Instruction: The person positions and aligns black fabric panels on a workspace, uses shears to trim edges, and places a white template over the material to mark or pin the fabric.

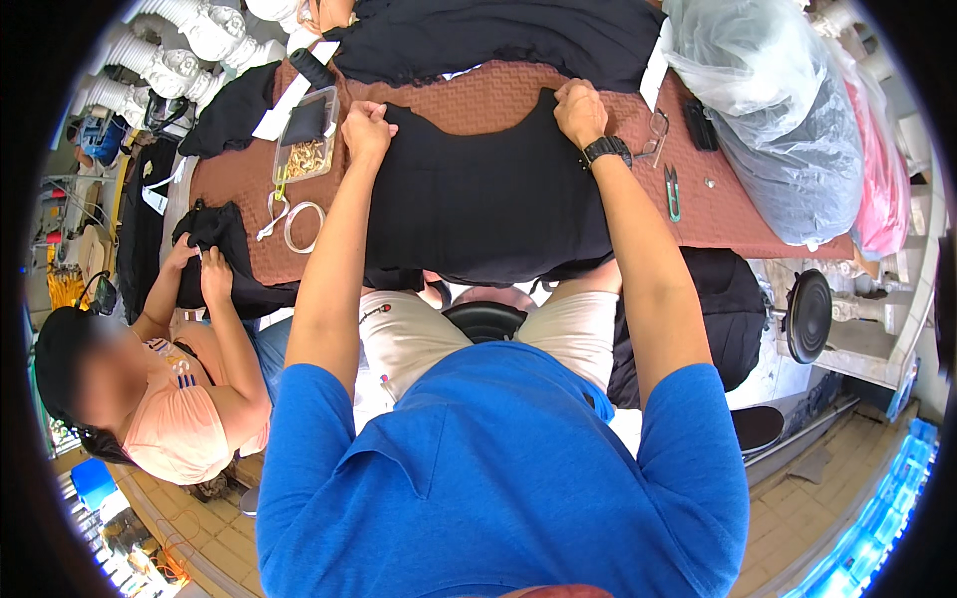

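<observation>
A black garment (483, 199) with a scooped neckline lies spread over the table's near edge, its lower part hanging toward my lap. My left hand (368, 132) pinches its upper left corner between closed fingers. At the upper right corner, my right hand (580, 113) grips the cloth the same way, with a dark watch on that wrist. Between the two hands the neckline dips in a wide curve. Right of my right hand lie eyeglasses (654, 138) and a pair of green-handled thread snips (672, 193).
A brown textured cloth (728, 204) covers the table. Left stand a clear plastic box (307, 140) of gold-coloured pieces and a white ring (304, 227). Stuffed plastic bags (788, 130) crowd the right end. More black fabric (498, 35) lies at the back. A co-worker (189, 369) handles black cloth at left.
</observation>
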Action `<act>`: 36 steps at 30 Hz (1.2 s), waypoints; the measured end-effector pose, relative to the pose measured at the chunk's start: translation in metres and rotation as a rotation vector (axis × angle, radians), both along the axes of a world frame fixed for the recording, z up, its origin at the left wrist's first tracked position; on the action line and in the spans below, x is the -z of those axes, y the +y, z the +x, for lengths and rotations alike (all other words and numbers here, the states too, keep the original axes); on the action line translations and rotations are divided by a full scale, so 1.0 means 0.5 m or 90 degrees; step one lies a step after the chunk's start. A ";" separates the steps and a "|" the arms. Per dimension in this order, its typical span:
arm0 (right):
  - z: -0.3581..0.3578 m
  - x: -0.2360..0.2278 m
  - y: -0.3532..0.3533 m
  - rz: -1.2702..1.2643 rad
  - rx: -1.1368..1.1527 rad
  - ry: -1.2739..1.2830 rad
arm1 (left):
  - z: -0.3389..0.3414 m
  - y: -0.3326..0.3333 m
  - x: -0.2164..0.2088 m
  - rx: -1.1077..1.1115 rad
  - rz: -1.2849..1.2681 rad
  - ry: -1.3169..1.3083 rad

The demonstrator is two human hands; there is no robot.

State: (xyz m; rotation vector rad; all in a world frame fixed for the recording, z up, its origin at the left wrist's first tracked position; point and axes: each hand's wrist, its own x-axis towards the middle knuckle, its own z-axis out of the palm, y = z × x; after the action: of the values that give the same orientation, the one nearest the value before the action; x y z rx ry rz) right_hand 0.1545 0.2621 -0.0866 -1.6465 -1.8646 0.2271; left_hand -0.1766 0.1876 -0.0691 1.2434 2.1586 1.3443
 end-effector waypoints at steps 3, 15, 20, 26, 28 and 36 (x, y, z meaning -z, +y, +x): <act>-0.006 0.001 0.006 0.062 0.004 0.011 | -0.006 0.014 0.020 -0.012 0.072 -0.010; -0.009 0.071 0.039 0.159 0.002 0.028 | 0.055 0.015 0.027 -0.041 0.128 0.317; -0.020 0.065 0.030 0.166 0.032 0.046 | 0.270 0.004 -0.011 0.413 0.286 0.220; 0.020 0.060 0.047 0.140 -0.011 0.189 | 0.414 0.002 0.031 0.520 0.107 0.237; 0.026 -0.033 0.005 0.227 0.105 0.012 | 0.401 -0.002 0.049 0.504 0.121 0.346; 0.207 -0.052 0.077 0.241 0.255 -0.146 | 0.433 0.063 0.051 0.516 0.078 0.439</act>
State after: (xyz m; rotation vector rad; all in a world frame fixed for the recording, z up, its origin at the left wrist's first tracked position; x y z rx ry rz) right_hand 0.2577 0.3006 -0.0606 -1.7777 -1.5635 -0.4712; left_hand 0.0401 0.2192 -0.0947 2.5325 1.5410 0.7506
